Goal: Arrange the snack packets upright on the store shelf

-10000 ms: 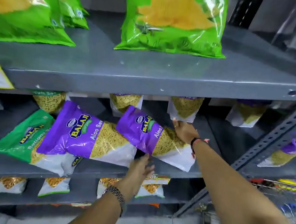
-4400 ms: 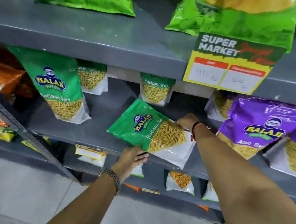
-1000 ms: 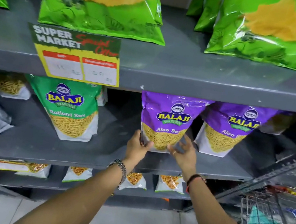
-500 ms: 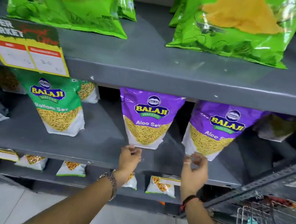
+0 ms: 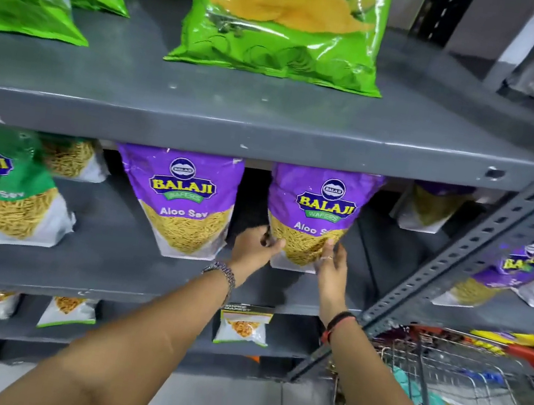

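1. Purple Aloo Sev packet (image 5: 317, 216) stands upright on the middle shelf (image 5: 110, 269), near its right end, its top tucked under the front lip of the shelf above.
2. Left hand (image 5: 253, 247) cups the packet's lower left edge: the palm faces right, the fingers curl around the side and the thumb lies across the front of the clear window.
3. Right hand (image 5: 331, 264) presses flat against the lower right edge, fingers straight, held together and pointing up, with a ring on one of them.
4. Both hands thus grip the packet between them, low down, just above its white base.
5. Both forearms reach up and forward from the bottom of the view; the left wrist carries a metal bracelet (image 5: 222, 270), the right a dark and red band (image 5: 337, 322).
6. Second purple packet (image 5: 189, 204) stands upright just to the left, apart from the held one, with a dark gap between them.
7. Green Ratlami Sev packet (image 5: 7, 191) stands further left on the same shelf, leaning slightly.
8. Large green bags (image 5: 285, 21) stand on the upper shelf (image 5: 236, 121).
9. Small packets (image 5: 241, 327) sit on the shelf below.
10. Wire trolley (image 5: 480, 390) stands at lower right, beside a perforated shelf upright (image 5: 458, 258).
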{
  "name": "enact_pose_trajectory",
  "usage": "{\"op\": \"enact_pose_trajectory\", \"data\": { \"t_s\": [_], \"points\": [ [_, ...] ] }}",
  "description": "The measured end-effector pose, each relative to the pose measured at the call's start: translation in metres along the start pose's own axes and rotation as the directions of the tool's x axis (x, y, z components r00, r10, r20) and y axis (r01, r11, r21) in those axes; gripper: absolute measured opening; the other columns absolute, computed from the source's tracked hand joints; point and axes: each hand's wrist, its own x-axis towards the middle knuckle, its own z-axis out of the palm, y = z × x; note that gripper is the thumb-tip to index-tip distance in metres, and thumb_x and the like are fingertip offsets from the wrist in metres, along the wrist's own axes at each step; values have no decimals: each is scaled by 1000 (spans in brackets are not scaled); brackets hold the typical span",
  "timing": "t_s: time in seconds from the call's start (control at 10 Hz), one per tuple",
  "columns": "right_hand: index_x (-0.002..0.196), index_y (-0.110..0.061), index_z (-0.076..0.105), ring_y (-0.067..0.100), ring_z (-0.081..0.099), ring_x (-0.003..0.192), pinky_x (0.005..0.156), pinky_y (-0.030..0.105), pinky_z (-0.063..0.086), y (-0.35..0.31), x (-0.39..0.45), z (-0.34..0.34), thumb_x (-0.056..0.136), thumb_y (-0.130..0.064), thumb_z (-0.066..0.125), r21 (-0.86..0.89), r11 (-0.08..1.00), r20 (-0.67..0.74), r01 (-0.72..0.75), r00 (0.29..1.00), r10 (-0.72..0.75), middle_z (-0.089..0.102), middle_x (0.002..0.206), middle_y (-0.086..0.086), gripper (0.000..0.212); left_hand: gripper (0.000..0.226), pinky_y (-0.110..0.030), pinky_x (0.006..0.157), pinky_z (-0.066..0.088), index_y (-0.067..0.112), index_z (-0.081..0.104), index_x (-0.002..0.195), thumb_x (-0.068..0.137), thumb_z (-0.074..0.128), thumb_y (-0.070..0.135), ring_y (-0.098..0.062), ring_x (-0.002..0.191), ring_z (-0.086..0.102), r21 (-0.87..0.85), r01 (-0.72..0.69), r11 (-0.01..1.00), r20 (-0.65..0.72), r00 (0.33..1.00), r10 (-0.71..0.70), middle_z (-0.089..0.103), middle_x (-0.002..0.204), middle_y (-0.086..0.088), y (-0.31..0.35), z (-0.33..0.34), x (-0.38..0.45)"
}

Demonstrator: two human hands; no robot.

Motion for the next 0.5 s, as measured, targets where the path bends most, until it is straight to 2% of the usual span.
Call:
{"op": "enact_pose_trajectory", "data": {
  "t_s": [0.1, 0.2, 0.3, 0.4, 0.5],
  "points": [
    [118, -21, 53, 18, 59, 104, 99, 40, 44, 1, 16, -13, 85, -56, 45, -33, 999, -17, 1, 1000, -2, 64, 112, -1, 49, 55, -49, 79, 57, 13, 68, 86, 51, 68, 56, -27, 84, 70, -58, 14, 998, -9, 1000, -14, 74, 85, -9, 2, 15, -3],
    [120, -27, 53, 20, 56, 100, 100, 43, 44, -1, 33, -28, 78, -61, 46, -69, 997, -19, -28, 999, 27, 62, 109, 1, 54, 50, -49, 76, 58, 14, 67, 80, 52, 68, 55, -28, 80, 69, -95, -2, 996, -40, 999, -2, 73, 79, -10, 11, 28, -9],
    [134, -25, 44, 24, 54, 115, 107, 48, 40, -4, 41, -38, 88, -50, 43, -142, 989, -10, -32, 999, 31, 57, 126, 4, 53, 54, -50, 78, 58, 11, 66, 85, 53, 67, 55, -30, 85, 70, -86, 1, 996, -37, 999, -4, 74, 86, -13, 14, 37, -4],
    [137, -32, 39, 31, 45, 132, 109, 52, 37, 8, 50, -45, 66, -79, 42, -184, 981, -11, -58, 998, 57, 46, 144, 10, 85, 45, -49, 82, 57, 17, 65, 85, 56, 69, 51, -30, 92, 69, -85, 12, 996, -6, 1000, -13, 73, 93, -11, 16, 39, -1],
    [138, -23, 39, 30, 46, 130, 110, 40, 36, -14, 27, -43, 83, -61, 45, -217, 976, -19, -7, 1000, 3, 48, 143, 12, 67, 42, -27, 87, 52, 16, 61, 107, 72, 70, 38, -26, 104, 65, -42, -10, 999, -62, 998, 7, 66, 106, 0, 26, 34, -15]
  ]
}}
